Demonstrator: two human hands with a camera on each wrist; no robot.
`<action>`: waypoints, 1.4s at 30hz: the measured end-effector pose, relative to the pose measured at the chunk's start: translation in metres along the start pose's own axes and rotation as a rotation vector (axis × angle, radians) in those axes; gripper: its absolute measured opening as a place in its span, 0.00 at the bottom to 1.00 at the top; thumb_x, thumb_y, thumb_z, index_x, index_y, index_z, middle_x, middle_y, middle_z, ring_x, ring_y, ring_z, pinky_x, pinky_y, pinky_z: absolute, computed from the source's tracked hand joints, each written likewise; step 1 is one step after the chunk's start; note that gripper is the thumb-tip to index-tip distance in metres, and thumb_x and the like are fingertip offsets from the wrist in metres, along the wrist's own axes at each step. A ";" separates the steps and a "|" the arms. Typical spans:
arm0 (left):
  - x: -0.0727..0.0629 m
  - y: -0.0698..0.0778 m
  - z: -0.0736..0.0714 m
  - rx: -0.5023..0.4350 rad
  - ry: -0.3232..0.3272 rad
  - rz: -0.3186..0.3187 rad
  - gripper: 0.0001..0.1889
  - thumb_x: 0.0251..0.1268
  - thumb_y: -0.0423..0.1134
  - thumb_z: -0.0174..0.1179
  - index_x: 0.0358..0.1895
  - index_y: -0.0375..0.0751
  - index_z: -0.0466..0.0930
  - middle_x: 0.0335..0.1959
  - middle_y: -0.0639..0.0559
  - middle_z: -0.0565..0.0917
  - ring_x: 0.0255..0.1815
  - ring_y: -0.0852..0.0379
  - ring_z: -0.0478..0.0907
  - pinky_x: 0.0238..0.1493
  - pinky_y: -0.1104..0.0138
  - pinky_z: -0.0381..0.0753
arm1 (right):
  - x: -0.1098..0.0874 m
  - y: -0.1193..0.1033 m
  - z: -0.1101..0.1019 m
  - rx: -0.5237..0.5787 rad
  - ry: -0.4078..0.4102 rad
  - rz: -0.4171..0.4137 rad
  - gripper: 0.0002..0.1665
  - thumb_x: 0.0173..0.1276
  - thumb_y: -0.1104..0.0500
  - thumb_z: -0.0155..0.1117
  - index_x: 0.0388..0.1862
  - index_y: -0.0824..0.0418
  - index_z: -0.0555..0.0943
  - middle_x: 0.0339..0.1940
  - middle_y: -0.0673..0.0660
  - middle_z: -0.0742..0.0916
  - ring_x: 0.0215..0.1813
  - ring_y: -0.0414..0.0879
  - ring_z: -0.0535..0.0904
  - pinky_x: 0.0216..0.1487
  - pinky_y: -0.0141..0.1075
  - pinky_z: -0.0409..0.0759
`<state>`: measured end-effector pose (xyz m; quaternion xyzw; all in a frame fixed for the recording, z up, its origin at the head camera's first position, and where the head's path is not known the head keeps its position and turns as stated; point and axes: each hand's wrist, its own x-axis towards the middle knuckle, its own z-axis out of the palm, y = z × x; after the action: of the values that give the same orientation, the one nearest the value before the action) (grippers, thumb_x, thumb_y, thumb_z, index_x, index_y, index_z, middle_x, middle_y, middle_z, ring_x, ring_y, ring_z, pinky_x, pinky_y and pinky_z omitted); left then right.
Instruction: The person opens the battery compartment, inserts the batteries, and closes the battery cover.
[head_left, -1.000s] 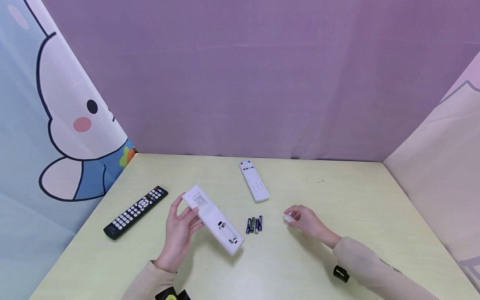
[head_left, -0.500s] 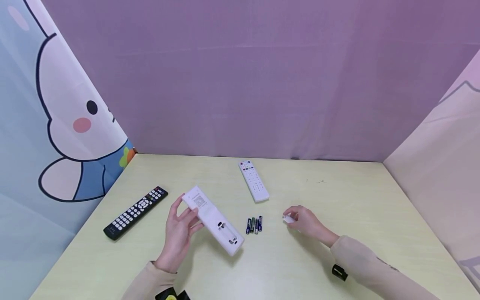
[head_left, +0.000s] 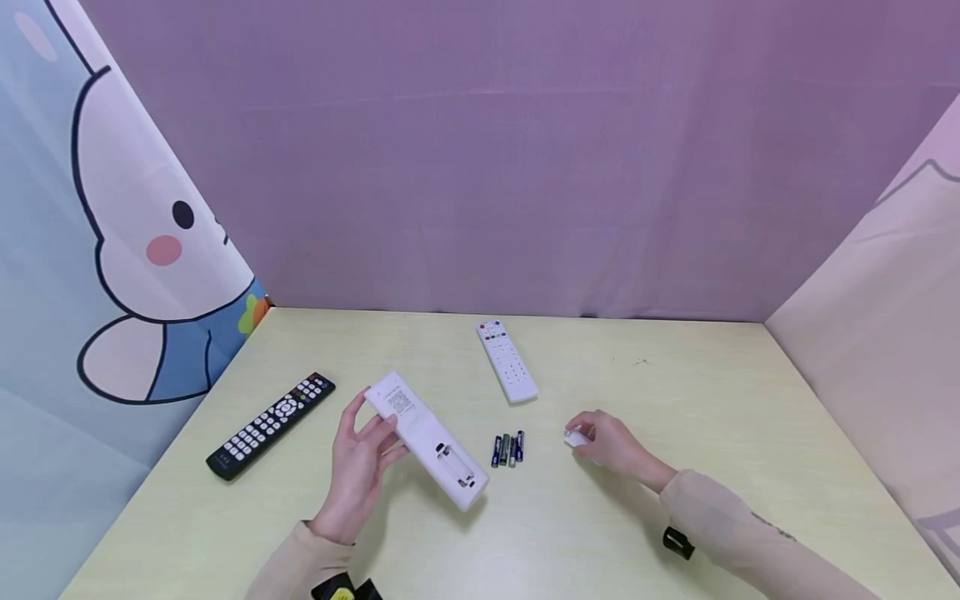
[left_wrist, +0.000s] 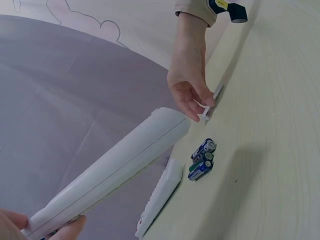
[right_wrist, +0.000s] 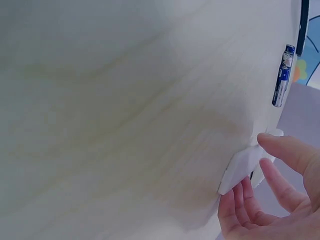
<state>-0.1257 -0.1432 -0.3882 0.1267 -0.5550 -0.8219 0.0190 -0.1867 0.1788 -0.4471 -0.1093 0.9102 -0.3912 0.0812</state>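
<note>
My left hand grips one end of a white remote control, tilted above the table with its back facing up. A label shows near the held end, and the battery compartment at the other end is uncovered and holds no batteries. To the right, my right hand pinches a small white battery cover between thumb and fingers, low over the tabletop. Several batteries, blue and green, lie side by side between the two hands.
A second white remote lies buttons up toward the back of the table. At the left is a black remote, also buttons up. A purple cloth hangs behind the table's back edge, with printed cloths at both sides.
The battery cover has turned slightly in my right fingers, and the right forearm has shifted a little to the left. My left hand holds the remote as before.
</note>
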 end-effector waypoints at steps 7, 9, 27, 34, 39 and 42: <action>0.001 -0.001 0.000 -0.003 -0.001 -0.002 0.34 0.62 0.23 0.42 0.68 0.49 0.42 0.59 0.34 0.65 0.39 0.58 0.80 0.44 0.65 0.79 | 0.003 -0.006 0.001 -0.019 0.077 -0.006 0.15 0.51 0.70 0.62 0.40 0.65 0.78 0.33 0.57 0.79 0.35 0.46 0.75 0.34 0.34 0.78; 0.001 -0.001 0.000 -0.006 -0.001 -0.001 0.34 0.62 0.23 0.42 0.68 0.49 0.43 0.59 0.34 0.65 0.39 0.58 0.80 0.44 0.65 0.79 | 0.003 -0.009 0.002 -0.018 0.098 -0.013 0.14 0.52 0.70 0.61 0.40 0.65 0.78 0.35 0.58 0.79 0.37 0.47 0.75 0.38 0.37 0.78; 0.002 -0.002 0.000 -0.002 -0.003 0.001 0.34 0.62 0.23 0.42 0.68 0.49 0.42 0.59 0.35 0.65 0.39 0.58 0.80 0.43 0.66 0.79 | 0.012 -0.035 0.019 0.085 0.074 -0.041 0.13 0.51 0.69 0.63 0.39 0.66 0.79 0.31 0.56 0.81 0.32 0.45 0.76 0.33 0.32 0.78; 0.002 -0.003 -0.001 0.007 0.003 -0.004 0.34 0.62 0.23 0.42 0.68 0.49 0.42 0.59 0.34 0.65 0.39 0.58 0.80 0.42 0.66 0.80 | 0.016 -0.042 0.027 0.103 0.038 0.001 0.13 0.52 0.68 0.62 0.40 0.66 0.78 0.26 0.53 0.80 0.29 0.43 0.75 0.30 0.30 0.77; 0.002 -0.004 -0.001 0.010 0.006 -0.007 0.34 0.62 0.23 0.42 0.68 0.49 0.42 0.59 0.34 0.65 0.39 0.58 0.80 0.42 0.66 0.79 | 0.018 -0.048 0.032 0.113 0.009 0.014 0.13 0.52 0.68 0.62 0.40 0.67 0.78 0.25 0.54 0.79 0.28 0.43 0.75 0.26 0.31 0.77; 0.003 -0.004 -0.001 0.013 0.007 -0.008 0.34 0.62 0.24 0.43 0.68 0.49 0.42 0.59 0.34 0.65 0.38 0.58 0.80 0.43 0.66 0.79 | 0.021 -0.049 0.035 0.109 -0.004 0.028 0.13 0.52 0.68 0.62 0.39 0.67 0.78 0.24 0.54 0.79 0.26 0.43 0.74 0.25 0.31 0.76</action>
<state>-0.1274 -0.1433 -0.3930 0.1321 -0.5598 -0.8179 0.0170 -0.1922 0.1163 -0.4360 -0.0926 0.8889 -0.4387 0.0942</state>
